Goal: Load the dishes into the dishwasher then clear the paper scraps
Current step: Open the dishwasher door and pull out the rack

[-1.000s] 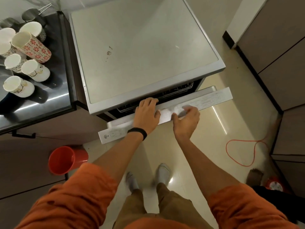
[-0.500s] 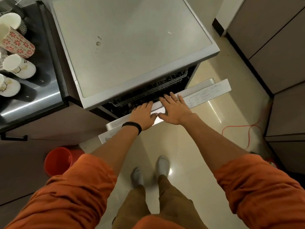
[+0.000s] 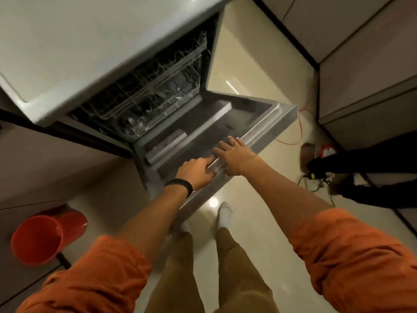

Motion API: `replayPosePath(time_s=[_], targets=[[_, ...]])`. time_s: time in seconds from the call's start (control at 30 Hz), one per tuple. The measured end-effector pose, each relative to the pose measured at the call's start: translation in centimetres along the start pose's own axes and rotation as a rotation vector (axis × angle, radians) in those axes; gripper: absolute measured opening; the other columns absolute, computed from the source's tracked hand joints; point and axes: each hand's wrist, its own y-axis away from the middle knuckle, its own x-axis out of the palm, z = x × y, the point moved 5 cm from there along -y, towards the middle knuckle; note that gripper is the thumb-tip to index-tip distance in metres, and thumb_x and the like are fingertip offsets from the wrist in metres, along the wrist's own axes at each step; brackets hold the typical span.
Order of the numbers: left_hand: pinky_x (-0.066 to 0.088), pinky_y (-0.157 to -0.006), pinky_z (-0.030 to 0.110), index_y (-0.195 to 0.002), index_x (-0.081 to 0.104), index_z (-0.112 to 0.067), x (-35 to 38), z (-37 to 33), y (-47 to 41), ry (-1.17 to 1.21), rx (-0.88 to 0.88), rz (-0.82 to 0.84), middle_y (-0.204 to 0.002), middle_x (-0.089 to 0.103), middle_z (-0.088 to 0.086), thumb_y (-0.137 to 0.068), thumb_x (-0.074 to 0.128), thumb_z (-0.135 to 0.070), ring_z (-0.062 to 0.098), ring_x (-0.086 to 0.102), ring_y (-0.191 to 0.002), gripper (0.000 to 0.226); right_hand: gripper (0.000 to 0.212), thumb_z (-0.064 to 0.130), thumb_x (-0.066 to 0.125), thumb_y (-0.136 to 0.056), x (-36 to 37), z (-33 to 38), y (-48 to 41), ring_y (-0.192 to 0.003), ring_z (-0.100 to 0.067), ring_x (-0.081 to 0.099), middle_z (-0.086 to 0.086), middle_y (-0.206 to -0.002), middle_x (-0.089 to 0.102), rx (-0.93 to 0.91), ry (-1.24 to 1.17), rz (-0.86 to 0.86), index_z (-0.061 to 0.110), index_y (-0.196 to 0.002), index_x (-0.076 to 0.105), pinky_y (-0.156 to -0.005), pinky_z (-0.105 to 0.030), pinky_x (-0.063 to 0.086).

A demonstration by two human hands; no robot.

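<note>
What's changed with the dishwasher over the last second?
The dishwasher door has swung down from barely cracked to wide open, baring the racks. The right hand went from curled on the door's top edge to lying flat on it. The left hand still holds that edge, and the red bucket is still on the floor.

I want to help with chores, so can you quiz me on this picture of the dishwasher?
1. How many hands touch the dishwasher door?
2. True or false: the door is shut tight.
3. Which colour is the bucket? A blue, B orange, C green.
Key: 1. Two: the left hand and the right hand. 2. False. 3. B.
</note>
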Motion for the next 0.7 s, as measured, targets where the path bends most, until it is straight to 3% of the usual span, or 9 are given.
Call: replayPosePath(time_s=[0.17,0.4,0.5,0.57,0.7], targets=[[0.052,-0.095,0.047,-0.127,0.057,-0.028,8.2,0.3,-2.4,0.024,0.024,0.084,-0.108,0.071,0.003,-0.096,0.058,-0.042,0.028,0.066,-0.103,0.034,0.1,0.049,0.068,-0.09,10.2,-1.5,0.2,-0.154,-0.037,-0.01,-0.006,-0.17,-0.004,-0.001,-0.052,0.021,0.026,-0.162,0.001,-0.125,-0.054,-0.001],[0.047,-0.096,0.04,-0.145,0.043,-0.02,22.7,2.4,-8.0,-0.065,-0.065,0.165,-0.131,0.063,0.009,-0.092,0.058,-0.054,0.033,0.058,-0.12,0.065,0.112,0.059,0.069,-0.085,25.6,-3.7,-3.3,-0.155,-0.035,-0.011,-0.007,-0.17,-0.006,-0.042,-0.032,0.096,0.025,-0.162,-0.003,-0.125,-0.053,-0.001],[0.035,-0.113,0.04,-0.157,0.024,-0.021,29.8,3.5,-10.5,-0.036,-0.113,0.184,-0.16,0.036,0.009,-0.093,0.06,-0.053,0.029,0.038,-0.144,0.081,0.115,0.06,0.069,-0.084,32.1,-4.6,-5.5,-0.155,-0.035,-0.012,-0.008,-0.169,-0.011,-0.069,-0.042,0.088,0.024,-0.161,-0.008,-0.125,-0.052,0.0],[0.027,-0.12,0.042,-0.161,0.014,-0.021,34.0,4.8,-12.2,-0.044,-0.143,0.179,-0.167,0.017,0.005,-0.092,0.057,-0.057,0.024,0.021,-0.152,0.089,0.117,0.061,0.069,-0.084,36.4,-5.0,-7.2,-0.154,-0.036,-0.014,-0.008,-0.168,-0.014,-0.079,-0.033,0.08,0.023,-0.161,-0.011,-0.125,-0.052,0.0],[0.024,-0.12,0.042,-0.161,0.012,-0.018,39.7,7.3,-16.0,-0.101,-0.155,0.167,-0.168,0.012,0.005,-0.094,0.057,-0.055,0.023,0.017,-0.154,0.089,0.121,0.061,0.07,-0.083,42.8,-5.7,-11.0,-0.153,-0.035,-0.017,-0.008,-0.167,-0.019,-0.103,-0.041,0.072,0.023,-0.159,-0.016,-0.126,-0.051,-0.003]])
